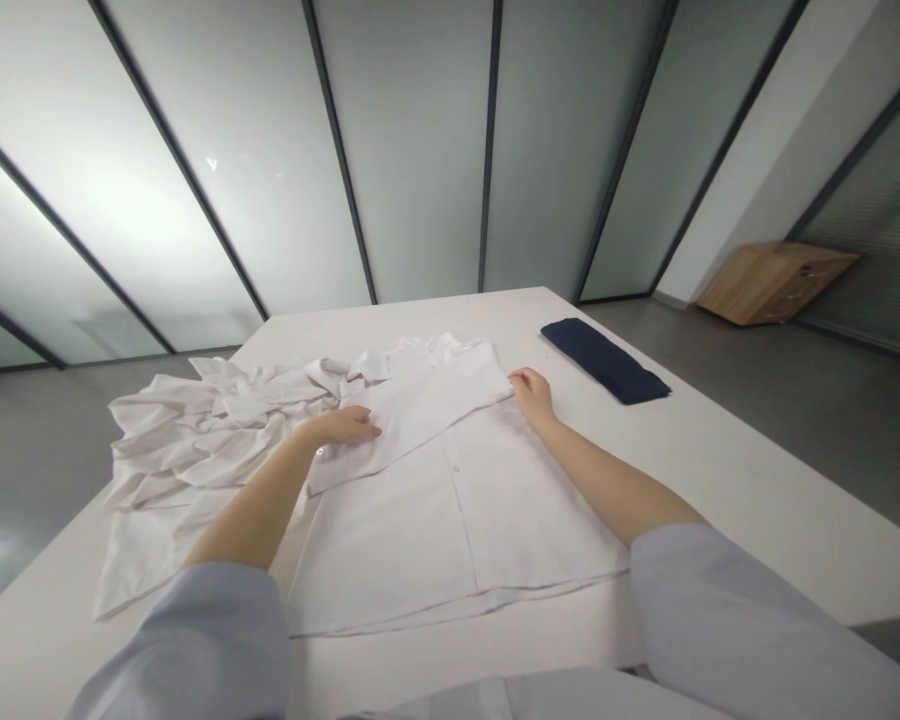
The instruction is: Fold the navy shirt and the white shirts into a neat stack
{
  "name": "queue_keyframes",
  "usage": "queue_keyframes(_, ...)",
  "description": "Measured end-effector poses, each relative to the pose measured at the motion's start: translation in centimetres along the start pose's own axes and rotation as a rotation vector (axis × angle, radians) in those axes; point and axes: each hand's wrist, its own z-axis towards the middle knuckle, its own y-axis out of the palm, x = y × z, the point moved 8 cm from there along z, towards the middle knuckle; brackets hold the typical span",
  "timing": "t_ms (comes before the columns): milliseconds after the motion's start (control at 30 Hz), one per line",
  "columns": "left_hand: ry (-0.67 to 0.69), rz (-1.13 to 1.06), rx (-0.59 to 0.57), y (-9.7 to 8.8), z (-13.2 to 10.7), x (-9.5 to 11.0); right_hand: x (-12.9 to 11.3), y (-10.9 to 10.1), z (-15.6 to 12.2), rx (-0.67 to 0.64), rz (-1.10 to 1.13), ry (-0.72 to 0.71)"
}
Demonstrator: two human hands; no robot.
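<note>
A white shirt lies spread on the table, its hem toward me and its collar at the far side. A button shows on its front. One sleeve lies across the upper part of the shirt. Resting on that sleeve near its left end, my left hand has its fingers stretched out to the right. At the right edge of the shirt, my right hand is closed, pinching the cloth of the sleeve between thumb and fingers.
A heap of crumpled white cloth lies left of the shirt. A folded dark blue cloth is on the white table at the right. Frosted glass panels stand behind, and a wooden cabinet sits on the floor.
</note>
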Motion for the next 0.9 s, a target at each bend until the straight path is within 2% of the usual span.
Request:
queue_keyframes(67, 0.041, -0.252, -0.093, 0.8, -0.6, 1.3, -0.1, 0.1, -0.1, -0.017, -0.021, -0.005)
queue_keyframes(167, 0.182, -0.621, -0.222, 1.4, -1.7, 4.8, 0.0, 0.1, -0.1, -0.024, -0.039, -0.003)
queue_keyframes(233, 0.290, -0.762, -0.267, 1.1, -2.5, 7.0, 0.1, 0.1, -0.1, -0.028, -0.047, 0.002)
queue_keyframes(300, 0.336, -0.779, -0.269, 0.6, -3.0, 7.9, 0.2, 0.1, 0.0, -0.035, -0.057, 0.008)
queue_keyframes(367, 0.283, -0.645, -0.222, 0.3, -2.9, 7.1, 0.3, 0.2, 0.0, -0.046, -0.085, 0.008)
queue_keyframes(467, 0.109, -0.336, -0.152, 0.3, -1.8, 3.9, 0.0, 0.6, -0.1, -0.082, -0.204, -0.026)
queue_keyframes(533, 0.022, -0.192, -0.126, 0.8, -0.7, 1.9, -0.3, 1.4, -0.4, -0.149, -0.350, -0.066)
queue_keyframes(600, -0.007, -0.140, -0.050, 1.1, 0.4, 0.7, -0.5, 2.6, -1.0, -0.248, -0.534, -0.092)
queue_keyframes(667, 0.012, -0.138, 0.054, 1.4, 1.3, 0.3, -0.6, 3.4, -1.6, -0.337, -0.706, -0.087)
queue_keyframes(767, 0.116, -0.126, 0.192, 1.9, 2.1, 0.7, -0.6, 3.6, -1.9, -0.398, -0.878, -0.050)
queue_keyframes(833, 0.183, -0.108, 0.247, 2.2, 2.3, 1.1, -0.8, 3.4, -1.7, -0.430, -0.954, -0.057)
queue_keyframes(900, 0.204, -0.110, 0.254, 2.6, 2.4, 1.1, -1.1, 3.1, -1.2, -0.472, -1.014, -0.103)
